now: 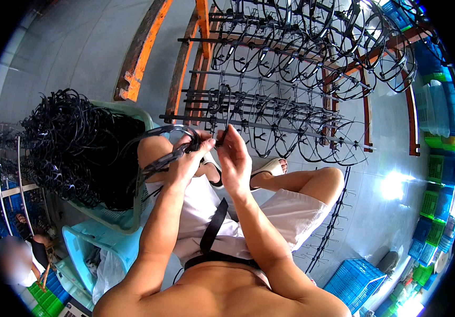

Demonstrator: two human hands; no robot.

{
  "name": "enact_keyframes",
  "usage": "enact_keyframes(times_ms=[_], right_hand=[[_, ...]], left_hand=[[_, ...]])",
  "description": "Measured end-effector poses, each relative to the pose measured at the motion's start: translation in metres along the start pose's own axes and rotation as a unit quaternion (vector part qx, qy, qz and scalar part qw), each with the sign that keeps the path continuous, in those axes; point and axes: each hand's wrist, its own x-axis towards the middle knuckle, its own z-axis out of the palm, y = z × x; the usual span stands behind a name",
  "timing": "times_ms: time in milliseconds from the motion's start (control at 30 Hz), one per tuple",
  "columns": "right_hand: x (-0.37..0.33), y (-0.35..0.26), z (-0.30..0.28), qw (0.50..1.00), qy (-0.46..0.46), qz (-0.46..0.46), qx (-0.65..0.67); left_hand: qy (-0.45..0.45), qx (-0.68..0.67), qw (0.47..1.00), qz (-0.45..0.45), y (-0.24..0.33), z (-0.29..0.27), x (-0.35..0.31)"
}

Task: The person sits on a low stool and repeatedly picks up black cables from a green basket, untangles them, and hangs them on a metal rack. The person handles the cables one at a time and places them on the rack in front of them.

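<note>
My left hand (185,161) is closed round a bunch of glossy black curved strips (161,158), which loop out to its left. Close beside it, my right hand (234,161) has its fingers drawn together at the lower end of one thin black strip (228,103). That strip stands up against the near bars of a rack (291,127). Both sets of fingertips almost meet at a small hook on the front bar; the exact contact is hidden. Several similar black hoops (317,142) hang from the rack's bars, to the right of my hands.
A pale green basket (132,111) heaped with black strips (74,148) stands at my left, above a light blue crate (82,245). Orange posts (143,53) rise ahead. A bar with hooks (330,222) and a blue basket (354,282) lie at right. Another person sits far left.
</note>
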Motion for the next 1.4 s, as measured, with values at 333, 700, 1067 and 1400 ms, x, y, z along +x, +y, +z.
enact_keyframes(times_ms=[333, 700, 1067, 1400], right_hand=[[-0.020, -0.057, 0.010, 0.935, -0.264, -0.033, -0.234], [-0.044, -0.136, -0.031, 0.981, 0.054, 0.084, 0.166], [0.019, -0.048, -0.065, 0.988, 0.081, -0.088, -0.094], [0.040, -0.009, -0.052, 0.990, 0.141, -0.029, -0.013]], left_hand=[[-0.162, -0.092, 0.964, 0.189, 0.018, -0.026, -0.054], [-0.115, -0.238, 0.943, 0.202, 0.008, 0.001, -0.064], [0.159, 0.339, 0.856, 0.357, -0.033, 0.035, -0.018], [0.148, 0.343, 0.869, 0.325, -0.047, 0.028, -0.013]])
